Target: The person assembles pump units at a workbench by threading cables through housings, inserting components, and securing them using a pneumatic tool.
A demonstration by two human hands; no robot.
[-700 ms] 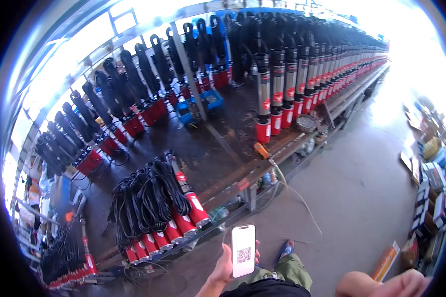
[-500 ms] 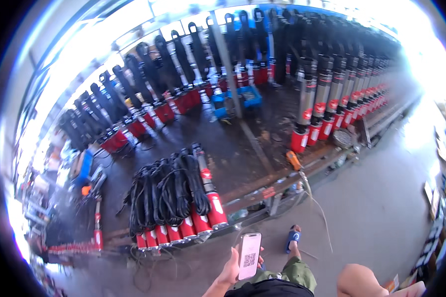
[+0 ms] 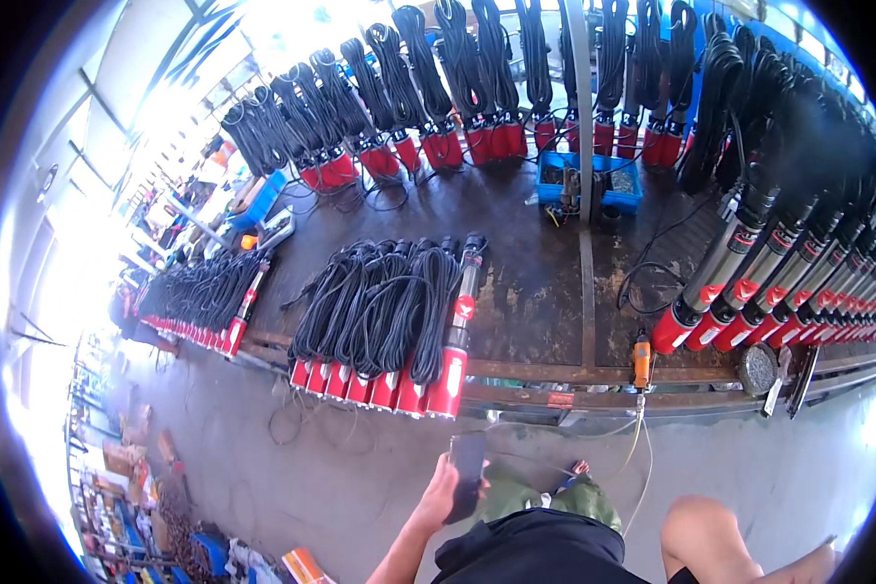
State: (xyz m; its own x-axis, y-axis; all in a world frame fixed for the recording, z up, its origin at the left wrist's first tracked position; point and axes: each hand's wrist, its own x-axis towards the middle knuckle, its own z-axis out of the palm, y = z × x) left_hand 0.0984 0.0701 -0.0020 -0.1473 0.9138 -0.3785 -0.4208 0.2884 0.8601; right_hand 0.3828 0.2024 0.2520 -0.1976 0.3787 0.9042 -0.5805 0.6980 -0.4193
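My left hand (image 3: 440,490) is wrapped round a smartphone (image 3: 467,475), held upright in front of my body with its screen dark. Beyond the phone, on the near edge of a dark workbench (image 3: 526,292), lies a row of red and steel cylindrical pumps (image 3: 448,380) with coiled black cables (image 3: 360,311) over them. My right arm is bent at the lower right, and my right hand (image 3: 816,566) shows only partly near the rim. Its fingers are too unclear to read.
More pumps (image 3: 715,302) stand in a row at right and along the bench's back. Blue bins (image 3: 618,180) sit by a metal post (image 3: 586,117). An orange air tool (image 3: 641,362) hangs at the bench edge with its hose (image 3: 637,438). Cartons (image 3: 122,457) and clutter lie left.
The view has swung right, bringing more of the left floor into sight. My left hand still holds the phone, whose lit screen with a square code has gone dark.
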